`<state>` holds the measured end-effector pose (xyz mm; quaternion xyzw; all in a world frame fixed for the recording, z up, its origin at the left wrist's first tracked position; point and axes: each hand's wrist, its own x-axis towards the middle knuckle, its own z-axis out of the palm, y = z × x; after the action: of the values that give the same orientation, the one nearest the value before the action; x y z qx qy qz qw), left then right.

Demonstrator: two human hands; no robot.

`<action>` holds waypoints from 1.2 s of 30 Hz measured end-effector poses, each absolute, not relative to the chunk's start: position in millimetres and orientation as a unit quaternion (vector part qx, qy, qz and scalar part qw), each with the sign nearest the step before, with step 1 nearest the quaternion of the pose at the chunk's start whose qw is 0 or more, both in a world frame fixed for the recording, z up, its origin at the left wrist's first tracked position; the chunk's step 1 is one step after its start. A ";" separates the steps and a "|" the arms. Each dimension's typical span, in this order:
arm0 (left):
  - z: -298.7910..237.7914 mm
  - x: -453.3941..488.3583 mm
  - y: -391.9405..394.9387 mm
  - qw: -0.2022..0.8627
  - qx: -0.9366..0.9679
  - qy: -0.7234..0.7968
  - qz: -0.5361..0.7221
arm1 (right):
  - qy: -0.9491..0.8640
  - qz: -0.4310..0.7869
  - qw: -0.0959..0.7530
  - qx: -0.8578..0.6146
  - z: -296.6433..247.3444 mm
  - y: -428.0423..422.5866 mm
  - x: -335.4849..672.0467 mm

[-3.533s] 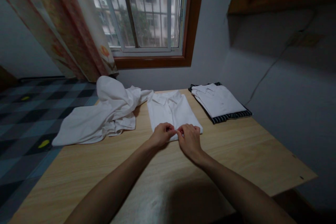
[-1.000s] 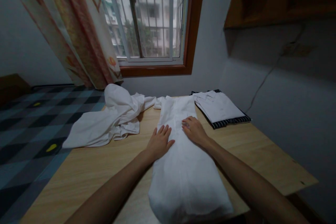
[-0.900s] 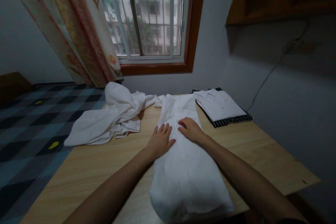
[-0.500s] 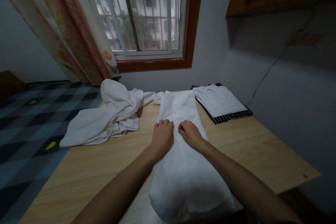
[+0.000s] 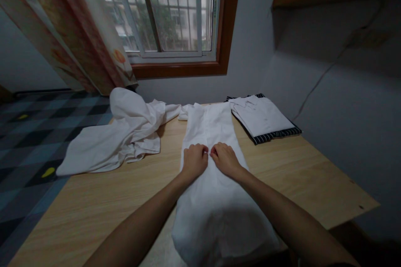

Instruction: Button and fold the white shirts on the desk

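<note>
A long white shirt [image 5: 210, 121], its sides tucked in, lies along the wooden table in front of me and bulges toward the near edge. My left hand [image 5: 195, 158] rests on its middle, fingers curled, thumb and forefinger pinched at the cloth. Right beside it, my right hand [image 5: 224, 157] is closed the same way, and the two sets of fingertips almost touch over the centre line. The small bit of fabric between the fingers is mostly hidden.
A crumpled white garment [image 5: 125, 129] lies at the table's left edge. At the back right sits a folded white shirt [image 5: 261, 114] on dark striped cloth [image 5: 270, 137]. Beyond the wooden table [image 5: 300, 171] are a checkered bed [image 5: 28, 137], a curtain [image 5: 90, 29] and a window [image 5: 171, 16].
My left hand has come in beside my right, and the fingers of both now pinch near the shirt's centre line. The view has shifted slightly.
</note>
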<state>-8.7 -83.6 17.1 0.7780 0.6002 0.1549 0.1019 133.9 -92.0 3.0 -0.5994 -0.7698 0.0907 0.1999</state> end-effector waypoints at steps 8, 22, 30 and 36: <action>18.4 -10.7 -76.5 0.164 0.770 0.594 0.165 | -0.753 0.125 0.234 -0.602 5.0 -93.9 135.8; 14.2 -10.3 -74.0 0.237 0.730 0.601 0.224 | -0.720 0.089 0.280 -0.629 2.5 -99.4 129.3; 1.1 -12.9 -70.6 0.290 0.732 0.527 0.319 | -0.703 0.139 0.310 -0.625 -6.4 -94.8 129.8; -1.7 -16.6 -71.2 0.257 0.753 0.525 0.301 | -0.720 0.124 0.273 -0.627 -3.6 -96.9 129.4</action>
<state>-16.6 -71.2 -1.7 0.7533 0.5249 0.3014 0.2572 129.4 -96.9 -3.6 -0.6265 -0.7196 0.1235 0.2728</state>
